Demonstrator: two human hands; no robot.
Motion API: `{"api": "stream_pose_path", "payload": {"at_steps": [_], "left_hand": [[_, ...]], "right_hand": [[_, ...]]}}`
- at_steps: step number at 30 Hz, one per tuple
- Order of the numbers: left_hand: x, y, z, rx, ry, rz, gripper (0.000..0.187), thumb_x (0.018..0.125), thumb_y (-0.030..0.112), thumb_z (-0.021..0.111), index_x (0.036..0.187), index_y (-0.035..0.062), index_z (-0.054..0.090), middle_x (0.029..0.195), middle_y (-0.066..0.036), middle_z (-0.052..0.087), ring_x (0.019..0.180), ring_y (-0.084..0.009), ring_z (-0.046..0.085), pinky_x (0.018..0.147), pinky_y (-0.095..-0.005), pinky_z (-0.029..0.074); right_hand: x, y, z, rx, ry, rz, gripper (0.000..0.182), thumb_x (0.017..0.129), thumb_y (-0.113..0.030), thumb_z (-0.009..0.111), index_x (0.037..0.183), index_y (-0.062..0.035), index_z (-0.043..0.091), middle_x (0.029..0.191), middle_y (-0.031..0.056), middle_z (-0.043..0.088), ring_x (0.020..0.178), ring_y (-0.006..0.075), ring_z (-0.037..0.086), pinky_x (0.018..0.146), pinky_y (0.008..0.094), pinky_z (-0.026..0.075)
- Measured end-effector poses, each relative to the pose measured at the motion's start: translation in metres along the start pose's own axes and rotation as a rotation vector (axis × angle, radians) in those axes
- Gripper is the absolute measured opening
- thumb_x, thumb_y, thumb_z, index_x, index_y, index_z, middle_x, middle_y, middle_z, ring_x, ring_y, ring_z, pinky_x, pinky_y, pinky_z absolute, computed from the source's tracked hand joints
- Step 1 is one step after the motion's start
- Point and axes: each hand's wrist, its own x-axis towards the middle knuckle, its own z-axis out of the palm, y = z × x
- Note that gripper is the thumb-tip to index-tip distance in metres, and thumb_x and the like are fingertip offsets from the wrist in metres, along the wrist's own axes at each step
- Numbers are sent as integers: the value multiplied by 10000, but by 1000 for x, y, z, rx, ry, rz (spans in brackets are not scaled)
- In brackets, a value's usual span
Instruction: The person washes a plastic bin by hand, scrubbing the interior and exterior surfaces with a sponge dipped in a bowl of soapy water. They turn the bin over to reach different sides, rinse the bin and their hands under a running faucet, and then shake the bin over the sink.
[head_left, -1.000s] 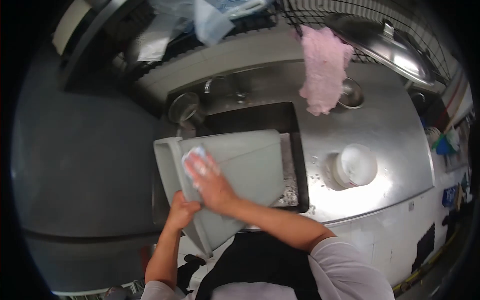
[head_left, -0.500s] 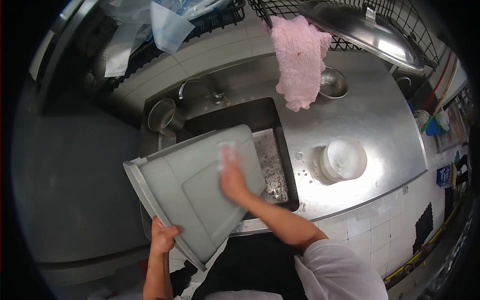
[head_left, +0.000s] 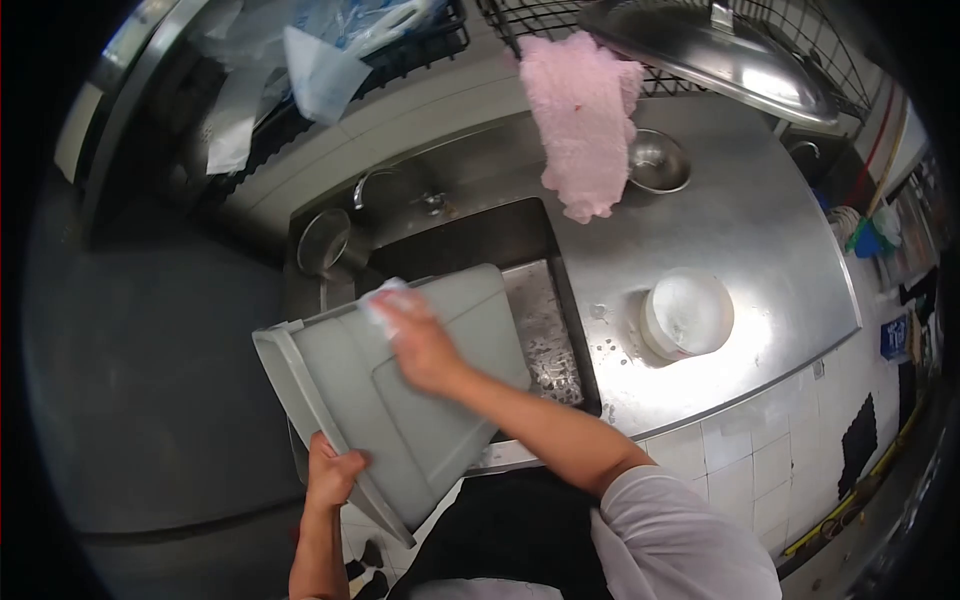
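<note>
A large grey plastic bin [head_left: 440, 430] lies tilted on its side over the sink [head_left: 545, 340], its rim toward the lower left. My left hand [head_left: 333, 472] grips that rim with the thumb on the outer side. Pressed against the bin's upper side wall is a white cloth or sponge [head_left: 385, 298], closed in my right hand [head_left: 425, 350]; motion blur hides its exact kind. The bin covers much of the sink, whose wet bottom shows at the right.
On the steel counter [head_left: 740, 220] stand a white tub [head_left: 688, 312] of whitish liquid and a metal bowl [head_left: 660, 162]. A pink towel [head_left: 580, 120] hangs from the wire rack. Behind the bin are a faucet [head_left: 362, 188] and a metal pot [head_left: 328, 240].
My right hand has slid the white cloth or sponge up and left across the bin's wall. My left hand keeps its hold on the rim. The view has shifted slightly.
</note>
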Motion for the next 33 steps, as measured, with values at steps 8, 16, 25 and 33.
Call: {"api": "stream_pose_path", "payload": {"at_steps": [8, 16, 25, 33], "left_hand": [[-4, -12, -7, -29, 38, -26, 300, 639, -23, 540, 924, -46, 630, 842, -30, 639, 745, -121, 596, 686, -275, 477], [15, -10, -7, -8, -23, -58, 330, 633, -29, 531, 948, -46, 628, 854, -42, 647, 756, -134, 608, 708, -284, 490], [30, 16, -2, -144, 63, -101, 369, 563, -37, 506, 911, -66, 626, 826, -94, 659, 695, -193, 639, 673, -302, 521], [37, 17, -23, -141, 25, -152, 390, 628, 39, 564, 1006, -56, 581, 849, -97, 638, 683, -203, 635, 668, -343, 541]], "right_hand": [[4, 85, -56, -129, -94, 107, 382, 904, -128, 377, 1252, -64, 522, 1261, 179, 506, 1207, 357, 437, 1061, 440, 301], [33, -10, -1, -17, -163, -125, 485, 807, -20, 455, 1290, -61, 477, 1288, 195, 477, 1226, 368, 408, 1066, 460, 283], [-108, 133, -49, -356, 104, 433, 572, 869, -113, 456, 1405, -13, 284, 1433, 239, 303, 1349, 390, 244, 1118, 444, 197], [-156, 174, -68, 380, 196, 1184, 445, 921, -153, 471, 1356, -96, 397, 1270, 117, 512, 1189, 222, 452, 990, 332, 342]]}}
